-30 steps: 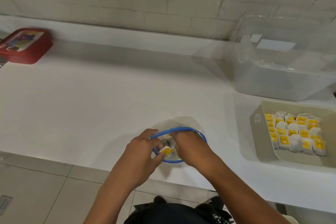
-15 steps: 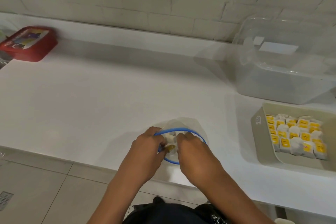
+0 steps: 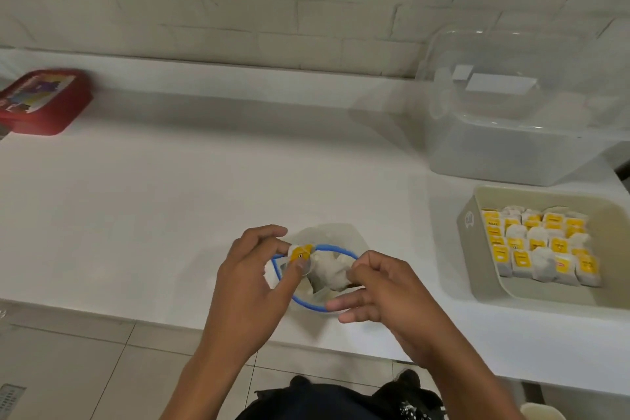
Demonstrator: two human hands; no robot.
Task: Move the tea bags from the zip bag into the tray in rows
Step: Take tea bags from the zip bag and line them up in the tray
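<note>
A clear zip bag [image 3: 335,235] with a blue rim stands open near the counter's front edge, with white tea bags [image 3: 329,269] inside. My left hand [image 3: 252,280] pinches one tea bag with a yellow tag [image 3: 300,252] at the bag's left rim. My right hand [image 3: 381,290] pinches the bag's right rim between thumb and forefinger. A beige tray [image 3: 477,269] at the right holds several tea bags [image 3: 538,249] with yellow tags, set in rows.
A large clear plastic box [image 3: 521,133] with a lid stands behind the tray at the back right. A red tin [image 3: 41,102] lies at the far left. The white counter [image 3: 170,198] ends just below my hands, with tiled floor beneath.
My left hand has lifted a yellow-tagged tea bag up to the bag's left rim. My right hand came out of the opening and now pinches the right rim.
</note>
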